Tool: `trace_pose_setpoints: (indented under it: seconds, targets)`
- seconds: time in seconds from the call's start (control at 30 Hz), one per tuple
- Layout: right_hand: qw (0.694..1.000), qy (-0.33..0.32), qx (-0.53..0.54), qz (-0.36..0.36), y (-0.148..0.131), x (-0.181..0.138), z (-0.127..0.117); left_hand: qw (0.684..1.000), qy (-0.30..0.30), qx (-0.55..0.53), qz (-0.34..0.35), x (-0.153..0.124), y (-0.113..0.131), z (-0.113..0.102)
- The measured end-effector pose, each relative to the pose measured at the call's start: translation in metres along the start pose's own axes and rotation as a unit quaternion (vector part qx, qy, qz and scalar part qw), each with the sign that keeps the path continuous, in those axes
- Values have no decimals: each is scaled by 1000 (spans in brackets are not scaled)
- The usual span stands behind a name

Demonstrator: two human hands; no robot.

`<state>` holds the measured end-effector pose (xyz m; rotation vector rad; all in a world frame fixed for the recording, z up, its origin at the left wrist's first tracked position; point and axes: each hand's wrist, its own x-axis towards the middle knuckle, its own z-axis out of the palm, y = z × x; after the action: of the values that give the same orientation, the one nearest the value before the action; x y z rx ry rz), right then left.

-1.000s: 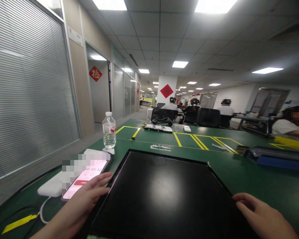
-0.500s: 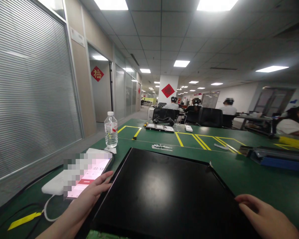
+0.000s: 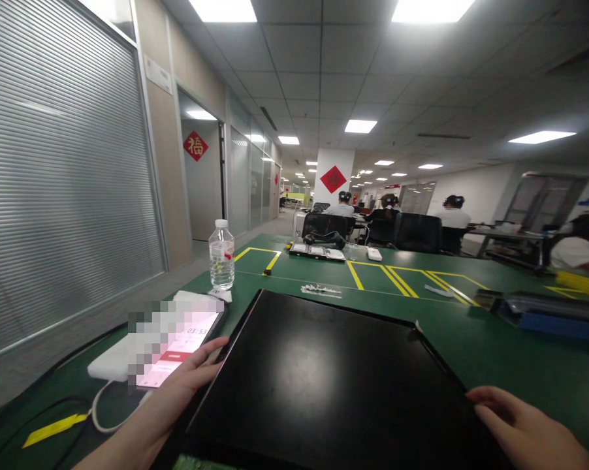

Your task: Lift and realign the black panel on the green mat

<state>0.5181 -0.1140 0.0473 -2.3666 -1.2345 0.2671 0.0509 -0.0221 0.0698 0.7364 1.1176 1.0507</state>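
Observation:
A black, flat display panel (image 3: 314, 372) with a thin raised rim fills the lower middle of the view and reflects a ceiling light. My left hand (image 3: 191, 378) grips its left edge, fingertips on the rim. On the right edge, my right hand (image 3: 524, 418) is closed, thumb and fingers at the rim. Part of a green circuit board (image 3: 196, 463) shows under the panel's near edge. A small pale tab (image 3: 416, 325) sticks up at the far right corner. The undersides of both grips are hidden.
Left of the panel lie a lit phone (image 3: 181, 349), a white block (image 3: 111, 356) and a cable with a yellow tag (image 3: 54, 431). A water bottle (image 3: 221, 258) stands beyond. Paper scraps (image 3: 321, 291) and a blue object (image 3: 559, 318) lie on the green table (image 3: 534, 365).
The whole view has shifted slightly, so things appear a little farther right. Both hands keep their hold on the panel's side edges.

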Motion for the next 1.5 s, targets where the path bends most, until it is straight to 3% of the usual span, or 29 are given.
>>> trace_pose_setpoints:
  seconds: [0.6,1.07,1.5]
  targets:
    - [1000,-3,10,-4,8,4,3,999,-14,-32,-11,0,0,-1]
    - [1000,-14,3,-2,11,7,4,1000,-7,-4,-17,-25,14,13]
    - [1000,-15,-7,-5,12,7,5,999,-48,-8,-2,-21,12,9]
